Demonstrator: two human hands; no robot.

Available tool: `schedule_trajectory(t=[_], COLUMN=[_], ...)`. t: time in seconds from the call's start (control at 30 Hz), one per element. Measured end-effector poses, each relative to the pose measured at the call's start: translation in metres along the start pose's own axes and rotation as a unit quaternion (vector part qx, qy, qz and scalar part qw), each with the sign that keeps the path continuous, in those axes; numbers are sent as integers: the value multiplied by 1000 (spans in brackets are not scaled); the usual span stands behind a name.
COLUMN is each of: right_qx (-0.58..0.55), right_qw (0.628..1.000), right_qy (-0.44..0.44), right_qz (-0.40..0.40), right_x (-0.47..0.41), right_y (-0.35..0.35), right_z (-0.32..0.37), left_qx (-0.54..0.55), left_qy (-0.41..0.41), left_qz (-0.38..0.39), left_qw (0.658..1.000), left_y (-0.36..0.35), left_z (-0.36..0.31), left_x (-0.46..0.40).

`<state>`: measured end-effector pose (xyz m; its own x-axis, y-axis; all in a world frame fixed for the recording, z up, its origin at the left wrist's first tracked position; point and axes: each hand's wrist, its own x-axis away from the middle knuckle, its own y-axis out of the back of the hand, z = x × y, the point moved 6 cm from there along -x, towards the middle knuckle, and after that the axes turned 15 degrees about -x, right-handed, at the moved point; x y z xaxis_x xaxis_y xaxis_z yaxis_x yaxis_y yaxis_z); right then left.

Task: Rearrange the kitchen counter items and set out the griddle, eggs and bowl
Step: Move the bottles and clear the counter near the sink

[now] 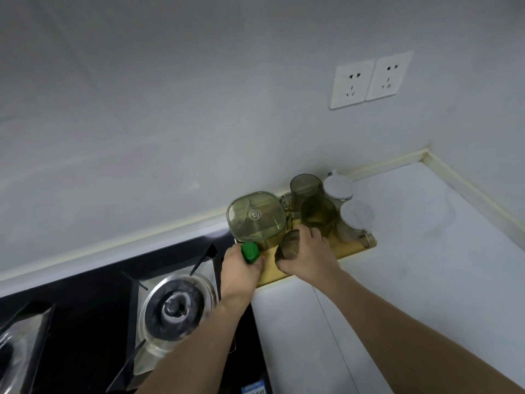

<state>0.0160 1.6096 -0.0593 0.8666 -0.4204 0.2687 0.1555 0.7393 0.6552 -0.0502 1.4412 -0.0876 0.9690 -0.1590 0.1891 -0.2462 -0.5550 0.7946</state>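
Both bare forearms reach up and away over the white desk [412,280] and the black gas hob [85,322]. Left hand [241,273] curls round a green-capped item [250,252], knuckles up, at the near-left corner of the wooden tray [355,253]. Right hand [308,255] wraps a tinted glass cup [289,245], tipped over on its side above the tray. Behind sit a square lidded container [255,216], two tinted mugs [318,213], two white-lidded jars [356,214]. Beyond, grey wall, twin sockets [370,79]
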Motion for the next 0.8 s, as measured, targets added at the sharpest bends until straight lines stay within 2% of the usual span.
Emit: schedule_trajectory(t=[0.23,0.43,0.6,0.8], right_qx=[15,31,-2,-22], right_qw=[1000,999,1000,997], right_qy=[2,13,29,72], right_qz=[4,13,0,-3], right_x=[-9,-14,-13,-8], right_y=[-17,-29,-33,-41], right_z=[2,7,9,10], left_qx=[-60,-33,11,-8], left_qy=[-1,-15,1,7], left_qz=[-51,1,41,47], left_qw=[997,999,999,999], left_y=[5,2,2,3], left_z=[4,11,19,22], left_x=[-2,-8,-4,-5])
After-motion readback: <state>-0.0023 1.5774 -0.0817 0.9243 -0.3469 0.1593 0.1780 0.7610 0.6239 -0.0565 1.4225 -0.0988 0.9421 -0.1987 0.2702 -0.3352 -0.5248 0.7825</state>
